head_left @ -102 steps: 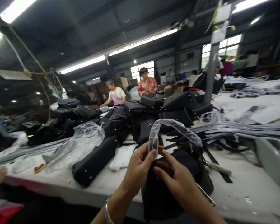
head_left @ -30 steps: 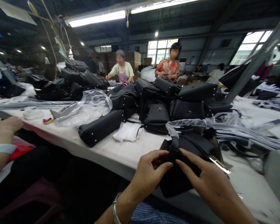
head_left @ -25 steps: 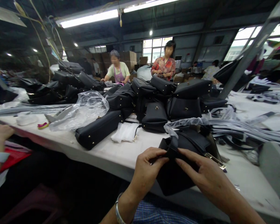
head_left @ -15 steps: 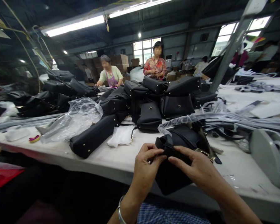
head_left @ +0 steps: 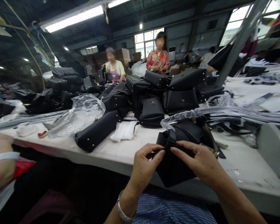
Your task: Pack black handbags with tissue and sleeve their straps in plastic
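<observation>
A black handbag [head_left: 177, 168] lies tilted at the table's front edge, its gold clasp [head_left: 210, 150] towards the right. My left hand [head_left: 146, 160] is closed in a pinch at the bag's left upper corner, thumb and forefinger at the strap end. On the other side of that corner, my right hand [head_left: 196, 158] presses its thumb and fingers on the same strap end. A strap [head_left: 172, 135] rises from there, and clear plastic film [head_left: 183, 116] wraps its further length. What lies exactly between the fingertips is too small to make out.
Black handbags [head_left: 151, 110] are piled across the table [head_left: 102, 158], one [head_left: 96, 132] lying nearer on the left. A clear plastic bag [head_left: 78, 116], a white packet [head_left: 123, 132] and grey straps [head_left: 238, 116] lie around. A grey machine [head_left: 274, 149] stands right. Co-workers stand opposite; another's arm [head_left: 2, 161] is at left.
Both hands stay at the strap end, with my left fingertips slightly shifted. The view has turned a little. The co-worker in the apron now lifts a black item; the arm at left has come further in.
</observation>
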Motion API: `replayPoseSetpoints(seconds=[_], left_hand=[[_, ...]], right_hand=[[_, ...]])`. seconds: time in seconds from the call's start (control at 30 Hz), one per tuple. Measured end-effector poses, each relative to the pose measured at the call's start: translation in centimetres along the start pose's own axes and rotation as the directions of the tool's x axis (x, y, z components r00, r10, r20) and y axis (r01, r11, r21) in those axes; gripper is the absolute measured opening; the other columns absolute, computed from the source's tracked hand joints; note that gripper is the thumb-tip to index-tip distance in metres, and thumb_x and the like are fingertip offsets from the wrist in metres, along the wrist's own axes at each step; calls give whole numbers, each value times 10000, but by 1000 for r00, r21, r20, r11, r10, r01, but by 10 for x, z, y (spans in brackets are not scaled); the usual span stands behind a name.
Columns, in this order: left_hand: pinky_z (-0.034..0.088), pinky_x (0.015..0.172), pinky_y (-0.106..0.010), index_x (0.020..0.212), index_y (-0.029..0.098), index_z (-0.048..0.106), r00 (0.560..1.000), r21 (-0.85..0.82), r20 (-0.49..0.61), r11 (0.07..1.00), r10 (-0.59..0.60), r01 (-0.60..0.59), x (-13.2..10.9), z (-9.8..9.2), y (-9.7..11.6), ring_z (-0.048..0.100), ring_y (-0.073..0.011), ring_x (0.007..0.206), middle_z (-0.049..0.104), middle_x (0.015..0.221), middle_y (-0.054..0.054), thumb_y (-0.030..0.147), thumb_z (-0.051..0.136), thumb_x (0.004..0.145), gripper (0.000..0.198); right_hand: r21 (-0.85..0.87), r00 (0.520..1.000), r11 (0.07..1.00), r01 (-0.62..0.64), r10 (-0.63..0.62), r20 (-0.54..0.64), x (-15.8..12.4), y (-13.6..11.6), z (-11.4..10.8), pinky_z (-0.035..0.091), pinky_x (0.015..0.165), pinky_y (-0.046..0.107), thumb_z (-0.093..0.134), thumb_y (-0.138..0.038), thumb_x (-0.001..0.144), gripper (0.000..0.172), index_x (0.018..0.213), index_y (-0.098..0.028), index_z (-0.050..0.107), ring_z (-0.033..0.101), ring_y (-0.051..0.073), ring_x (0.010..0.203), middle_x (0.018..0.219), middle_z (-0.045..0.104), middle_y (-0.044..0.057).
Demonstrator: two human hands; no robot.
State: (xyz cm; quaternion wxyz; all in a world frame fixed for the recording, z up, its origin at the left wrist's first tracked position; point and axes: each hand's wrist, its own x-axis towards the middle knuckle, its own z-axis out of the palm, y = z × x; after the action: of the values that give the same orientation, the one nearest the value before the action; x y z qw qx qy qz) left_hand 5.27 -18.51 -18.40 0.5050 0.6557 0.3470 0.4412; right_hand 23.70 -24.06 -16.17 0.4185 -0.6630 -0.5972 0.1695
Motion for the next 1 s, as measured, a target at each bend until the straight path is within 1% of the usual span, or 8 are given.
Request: replayPoseSetpoints(seconds=[0.23, 0.43, 0.53, 0.63, 0.7, 0.8, 0.9, 1.0], left_hand=[[489, 760, -222, 943, 177, 762, 999, -77, 33, 997, 2, 0, 6, 7, -1, 647, -160, 864, 707, 932, -44, 287, 706, 867, 145], [482, 754, -233, 964, 180, 750, 998, -126, 55, 992, -11, 18, 8, 7, -4, 627, -157, 842, 699, 933, -42, 307, 696, 874, 164], [475, 727, -232, 981, 182, 742, 995, -125, 90, 991, -44, 55, 9, 5, -6, 610, -146, 806, 696, 924, -40, 310, 688, 880, 172], [457, 680, -216, 983, 174, 716, 989, -160, 115, 981, -93, 111, 11, 5, -8, 584, -118, 740, 676, 857, -22, 317, 699, 873, 181], [451, 678, -202, 997, 174, 678, 988, -247, 104, 959, -118, 141, 12, 5, -9, 579, -102, 729, 658, 832, -2, 306, 737, 845, 210], [443, 677, -186, 957, 161, 636, 980, -380, 93, 903, -178, 200, 14, 7, -12, 575, -85, 714, 638, 794, 14, 287, 803, 784, 271], [430, 651, -176, 863, 142, 623, 961, -449, 113, 850, -251, 275, 13, 8, -13, 559, -75, 675, 616, 738, 19, 288, 845, 729, 298], [415, 631, -170, 820, 137, 609, 945, -483, 144, 812, -294, 326, 13, 8, -12, 543, -68, 648, 593, 708, 27, 293, 871, 686, 332]], right_hand=[[-35, 1000, 999, 26, -26, 3, 0, 0, -3, 615, 787, 333, 713, -428, 833, 293, 1044, -238, 788, 745, 296, 924, 993, 793, 29], [-43, 999, 998, 46, -45, 7, 1, -2, -3, 601, 712, 293, 683, -422, 847, 265, 1003, -239, 794, 754, 262, 840, 933, 798, 6], [-44, 999, 998, 36, -35, 26, 1, -2, -1, 582, 647, 260, 676, -423, 855, 250, 984, -242, 791, 750, 232, 784, 894, 796, -11], [-31, 1000, 999, 28, -27, 2, 1, -2, 0, 580, 679, 244, 678, -413, 848, 245, 987, -244, 789, 746, 217, 801, 900, 794, -19], [-24, 1000, 1000, 19, -20, -25, 1, -3, 1, 582, 706, 239, 688, -413, 835, 254, 989, -238, 790, 743, 213, 811, 901, 794, -18], [-9, 999, 1000, 6, -6, -32, 0, -2, 3, 577, 654, 223, 693, -412, 829, 252, 971, -229, 792, 739, 200, 765, 863, 792, -15], [-2, 998, 1000, 3, -3, -58, -3, -1, 5, 573, 620, 216, 710, -403, 808, 240, 945, -226, 794, 728, 188, 704, 807, 783, -17], [-15, 996, 1000, 0, -2, -90, -5, 2, 7, 585, 637, 242, 725, -415, 774, 279, 945, -206, 794, 722, 199, 677, 781, 778, -4]])
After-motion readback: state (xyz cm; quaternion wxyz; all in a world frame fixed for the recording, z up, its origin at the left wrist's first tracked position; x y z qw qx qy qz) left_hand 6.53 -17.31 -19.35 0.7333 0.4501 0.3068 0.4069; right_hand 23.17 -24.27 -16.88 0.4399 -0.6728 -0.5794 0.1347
